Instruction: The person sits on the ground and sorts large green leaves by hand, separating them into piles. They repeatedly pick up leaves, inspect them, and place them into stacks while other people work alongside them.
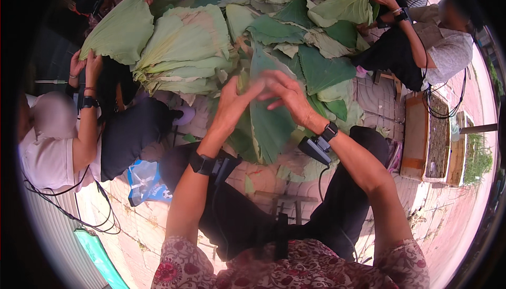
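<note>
In the middle of the head view my left hand [231, 102] and my right hand [291, 96] meet over a big dark green leaf [270, 125], which looks like a lotus leaf. It is folded and hangs down toward my knees. Motion smears the fingertips of both hands. My left hand is at the leaf's upper left edge, and its grip is not clear. The fingers of my right hand are apart, reaching toward the left hand across the leaf's top. A thick stack of pale green leaves [184, 41] lies just beyond my left hand.
More dark leaves [324, 70] are heaped ahead and to the right. At left, a person holds up a pale leaf [121, 31]; another at right handles a leaf [345, 4]. A blue-and-white bag [147, 182] lies by my left leg. Planter boxes [416, 136] stand at right.
</note>
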The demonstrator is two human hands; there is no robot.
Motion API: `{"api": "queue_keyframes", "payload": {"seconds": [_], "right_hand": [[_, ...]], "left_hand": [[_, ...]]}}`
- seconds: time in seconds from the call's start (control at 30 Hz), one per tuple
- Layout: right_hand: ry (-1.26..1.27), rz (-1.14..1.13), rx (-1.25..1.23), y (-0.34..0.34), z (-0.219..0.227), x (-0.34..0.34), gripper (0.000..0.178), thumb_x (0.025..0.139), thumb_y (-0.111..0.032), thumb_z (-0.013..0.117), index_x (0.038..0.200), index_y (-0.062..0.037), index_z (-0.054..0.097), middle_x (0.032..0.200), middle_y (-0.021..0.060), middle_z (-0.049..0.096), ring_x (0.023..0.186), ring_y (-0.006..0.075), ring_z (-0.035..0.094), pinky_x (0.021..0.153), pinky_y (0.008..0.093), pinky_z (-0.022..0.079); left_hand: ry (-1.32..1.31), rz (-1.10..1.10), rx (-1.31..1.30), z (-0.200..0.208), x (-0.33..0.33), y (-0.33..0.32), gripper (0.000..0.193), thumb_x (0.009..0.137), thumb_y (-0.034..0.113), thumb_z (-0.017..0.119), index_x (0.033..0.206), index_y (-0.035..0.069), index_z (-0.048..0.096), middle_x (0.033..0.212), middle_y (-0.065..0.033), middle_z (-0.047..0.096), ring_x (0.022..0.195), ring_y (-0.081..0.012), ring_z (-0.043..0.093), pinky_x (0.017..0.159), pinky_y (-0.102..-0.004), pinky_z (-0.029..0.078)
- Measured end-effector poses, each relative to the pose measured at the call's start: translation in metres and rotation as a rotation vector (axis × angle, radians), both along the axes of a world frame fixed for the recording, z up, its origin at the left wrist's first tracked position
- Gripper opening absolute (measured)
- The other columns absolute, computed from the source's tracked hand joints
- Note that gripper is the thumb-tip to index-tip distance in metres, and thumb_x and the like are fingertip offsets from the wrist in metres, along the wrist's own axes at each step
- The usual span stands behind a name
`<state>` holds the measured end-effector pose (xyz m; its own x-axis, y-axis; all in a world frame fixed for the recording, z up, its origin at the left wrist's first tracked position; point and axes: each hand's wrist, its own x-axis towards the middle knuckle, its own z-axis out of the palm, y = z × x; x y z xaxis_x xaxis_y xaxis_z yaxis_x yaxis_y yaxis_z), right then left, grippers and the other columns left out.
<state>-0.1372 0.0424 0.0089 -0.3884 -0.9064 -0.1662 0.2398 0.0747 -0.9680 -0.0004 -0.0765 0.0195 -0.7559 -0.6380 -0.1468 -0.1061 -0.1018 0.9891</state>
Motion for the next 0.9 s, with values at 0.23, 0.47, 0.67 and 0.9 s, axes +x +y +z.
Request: {"api": "queue_keyframes", "payload": {"seconds": [0.23,0.47,0.67,0.9], "right_hand": [[-0.094,0.084,0.065,-0.007,-0.021,0.016,0.050,0.098,-0.030,0.051,0.136,0.0014,0.043,0.117,0.0131,0.063,0.091,0.0210,0.067,0.072,0.0300,0.055],[-0.144,-0.044,0.353,0.035,-0.164,-0.015,0.044,0.096,-0.031,0.052,0.124,0.0028,0.048,0.105,0.0183,0.065,0.084,0.0250,0.069,0.069,0.0373,0.056],[-0.134,0.025,0.481,0.065,-0.235,-0.060,0.065,0.086,-0.051,0.061,0.124,0.0000,0.049,0.105,0.0173,0.065,0.089,0.0283,0.068,0.077,0.0436,0.054],[-0.123,-0.115,0.310,0.005,-0.287,-0.042,0.076,0.076,-0.063,0.071,0.119,-0.0030,0.055,0.109,0.0125,0.065,0.100,0.0315,0.064,0.080,0.0435,0.053]], "left_hand": [[-0.400,0.091,-0.561,-0.024,0.023,-0.009,0.054,0.076,0.005,0.068,0.126,-0.009,0.052,0.115,-0.0198,0.064,0.102,-0.0248,0.062,0.090,-0.0348,0.047],[-0.488,0.167,-0.640,0.024,0.039,-0.021,0.056,0.077,0.006,0.066,0.130,-0.007,0.051,0.120,-0.0282,0.060,0.113,-0.0391,0.058,0.097,-0.0412,0.043],[-0.553,0.243,-0.669,0.037,0.053,-0.025,0.053,0.079,0.006,0.063,0.129,-0.004,0.052,0.116,-0.0286,0.061,0.112,-0.0447,0.055,0.097,-0.0462,0.041],[-0.421,0.268,-0.657,0.038,0.064,-0.040,0.042,0.079,-0.001,0.059,0.121,-0.003,0.054,0.096,-0.0254,0.064,0.091,-0.0432,0.060,0.080,-0.0461,0.044]]}}
